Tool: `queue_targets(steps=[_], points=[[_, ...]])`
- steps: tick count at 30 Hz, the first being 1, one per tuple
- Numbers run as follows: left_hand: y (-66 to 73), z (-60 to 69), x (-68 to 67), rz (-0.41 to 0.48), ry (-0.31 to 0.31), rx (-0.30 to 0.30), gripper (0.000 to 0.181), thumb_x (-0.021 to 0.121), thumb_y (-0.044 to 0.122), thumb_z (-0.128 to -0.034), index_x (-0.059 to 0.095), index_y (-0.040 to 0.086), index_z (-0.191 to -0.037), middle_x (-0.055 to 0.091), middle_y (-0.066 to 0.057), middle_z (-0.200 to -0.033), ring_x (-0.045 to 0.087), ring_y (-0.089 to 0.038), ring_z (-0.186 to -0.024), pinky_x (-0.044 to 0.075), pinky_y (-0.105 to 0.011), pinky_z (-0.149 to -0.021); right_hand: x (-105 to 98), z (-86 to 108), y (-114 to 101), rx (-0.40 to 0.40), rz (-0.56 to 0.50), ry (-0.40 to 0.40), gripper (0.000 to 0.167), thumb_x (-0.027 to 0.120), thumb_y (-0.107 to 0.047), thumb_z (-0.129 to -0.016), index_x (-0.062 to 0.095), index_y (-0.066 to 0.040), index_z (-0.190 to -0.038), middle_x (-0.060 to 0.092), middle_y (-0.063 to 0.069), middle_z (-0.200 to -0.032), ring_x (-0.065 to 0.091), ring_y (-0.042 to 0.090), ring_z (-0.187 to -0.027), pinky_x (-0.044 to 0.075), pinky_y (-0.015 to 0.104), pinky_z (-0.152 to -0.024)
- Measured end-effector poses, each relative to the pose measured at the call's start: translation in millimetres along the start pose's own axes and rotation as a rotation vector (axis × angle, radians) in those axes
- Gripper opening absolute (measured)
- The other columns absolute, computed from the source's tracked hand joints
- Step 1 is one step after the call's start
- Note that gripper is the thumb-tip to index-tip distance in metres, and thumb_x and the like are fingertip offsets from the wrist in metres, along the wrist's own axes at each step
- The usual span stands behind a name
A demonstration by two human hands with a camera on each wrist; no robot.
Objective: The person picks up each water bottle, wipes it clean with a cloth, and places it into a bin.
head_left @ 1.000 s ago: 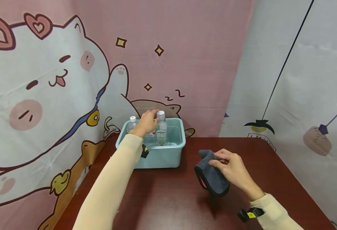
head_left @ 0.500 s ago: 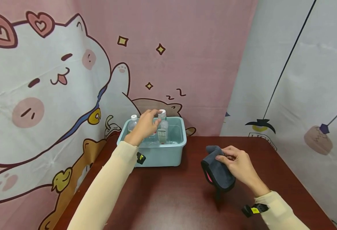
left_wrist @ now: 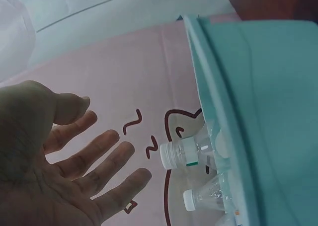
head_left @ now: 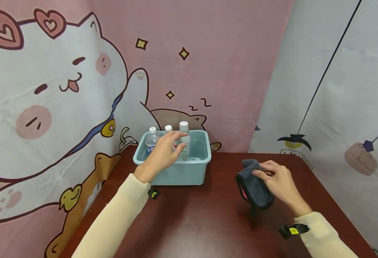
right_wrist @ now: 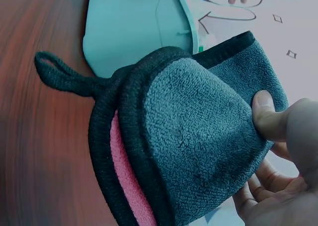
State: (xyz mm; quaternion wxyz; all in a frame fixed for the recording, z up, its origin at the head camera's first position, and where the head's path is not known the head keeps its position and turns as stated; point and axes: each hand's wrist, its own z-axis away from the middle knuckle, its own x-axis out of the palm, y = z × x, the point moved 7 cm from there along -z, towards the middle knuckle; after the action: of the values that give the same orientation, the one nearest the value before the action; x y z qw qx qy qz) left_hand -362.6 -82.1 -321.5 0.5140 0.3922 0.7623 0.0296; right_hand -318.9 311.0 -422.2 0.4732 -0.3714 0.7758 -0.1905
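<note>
Above the near side of a light blue plastic basin (head_left: 179,175), my left hand (head_left: 163,152) hovers with fingers spread and holds nothing. Three clear plastic bottles with white caps stand in the basin: one at the left (head_left: 151,139), one in the middle (head_left: 168,128) partly behind my hand, and one at the right (head_left: 184,143). In the left wrist view my fingers (left_wrist: 114,156) are apart from the bottle caps. Over the table to the right, my right hand (head_left: 280,181) pinches a folded dark grey cloth (head_left: 256,186). Black edging, a hanging loop and a pink inner side show on the cloth (right_wrist: 198,131).
The dark red-brown table (head_left: 208,218) carries the basin near its back left edge. Behind it hangs a pink curtain (head_left: 227,71) with cartoon cats, and a pale printed sheet (head_left: 330,89) hangs along the right side.
My left hand has drawn back from the right bottle toward me, uncovering the middle bottle. In the head view, the right hand and cloth have shifted to the right.
</note>
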Motion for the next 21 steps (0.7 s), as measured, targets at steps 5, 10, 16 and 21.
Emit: queue_targets(steps=[5,10,16,21], points=[[7.9,19.8,5.3,0.005,0.010,0.039,0.042,0.076,0.019,-0.1154,0.073,0.014,-0.157,0.076,-0.012,-0.149,0.076,-0.034,-0.129,0.063,-0.056,-0.112,-8,-1.9,15,0.015,0.047,0.019,0.027,0.090,-0.016,-0.105,0.089,-0.006,-0.130,0.085,0.010,-0.120,0.067,-0.015,-0.094,0.057,0.009,-0.072],[11.7,36.4,11.3,-0.005,0.028,0.083,0.039,0.077,0.018,-0.1145,0.075,0.012,-0.153,0.078,-0.012,-0.143,0.077,-0.033,-0.131,0.065,-0.054,-0.108,-17,-3.7,26,0.032,0.092,0.038,0.030,0.090,-0.018,-0.106,0.088,-0.004,-0.132,0.084,0.013,-0.121,0.061,-0.020,-0.094,0.054,0.006,-0.072],[15.2,53.8,15.1,0.025,0.047,0.115,0.040,0.080,0.013,-0.1123,0.075,0.012,-0.152,0.077,-0.009,-0.145,0.077,-0.029,-0.132,0.067,-0.049,-0.107,-27,-6.2,34,0.015,0.148,0.063,0.032,0.090,-0.017,-0.105,0.086,-0.001,-0.133,0.083,0.016,-0.119,0.055,-0.019,-0.092,0.050,0.007,-0.069],[17.6,69.1,19.2,0.039,0.049,0.126,0.041,0.080,0.016,-0.1131,0.074,0.013,-0.153,0.077,-0.006,-0.146,0.077,-0.026,-0.132,0.068,-0.045,-0.107,-31,-7.5,41,0.019,0.200,0.058,0.034,0.089,-0.019,-0.106,0.086,-0.001,-0.134,0.081,0.016,-0.119,0.056,-0.010,-0.091,0.049,0.011,-0.069]])
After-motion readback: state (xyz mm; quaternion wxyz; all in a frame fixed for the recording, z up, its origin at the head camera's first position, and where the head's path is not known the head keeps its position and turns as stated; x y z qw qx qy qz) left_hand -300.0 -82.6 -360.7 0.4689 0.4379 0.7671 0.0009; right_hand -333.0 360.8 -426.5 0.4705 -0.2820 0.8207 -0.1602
